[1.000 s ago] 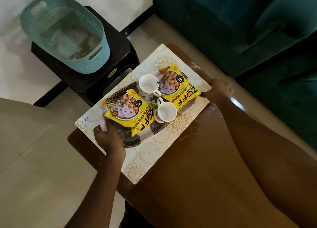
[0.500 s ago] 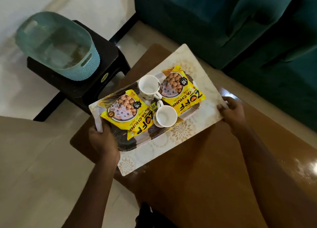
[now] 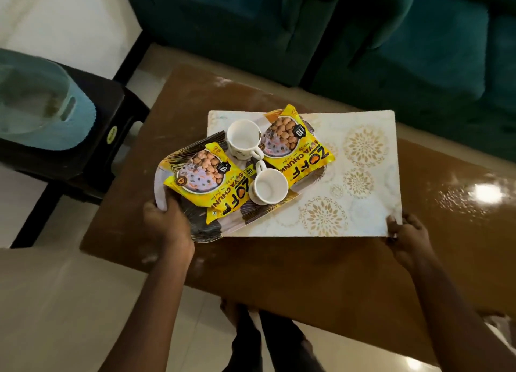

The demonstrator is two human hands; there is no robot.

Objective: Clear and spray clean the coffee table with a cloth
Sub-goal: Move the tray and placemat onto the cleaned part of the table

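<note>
So the left hand (image 3: 167,226) grips the tray (image 3: 206,230) end and the right hand (image 3: 407,239) pinches the floppy placemat (image 3: 365,148) corner, both over the coffee table (image 3: 279,262). The loose cups (image 3: 243,141) look breakable; I'd hold the stiff tray's ends.

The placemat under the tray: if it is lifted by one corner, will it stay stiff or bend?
It will probably bend: the placemat looks thin, and the right hand pinches only its near corner. The loaded tray sits on its left part, so sagging there seems likely unless the left hand, gripping the tray's end, carries that weight.
</note>
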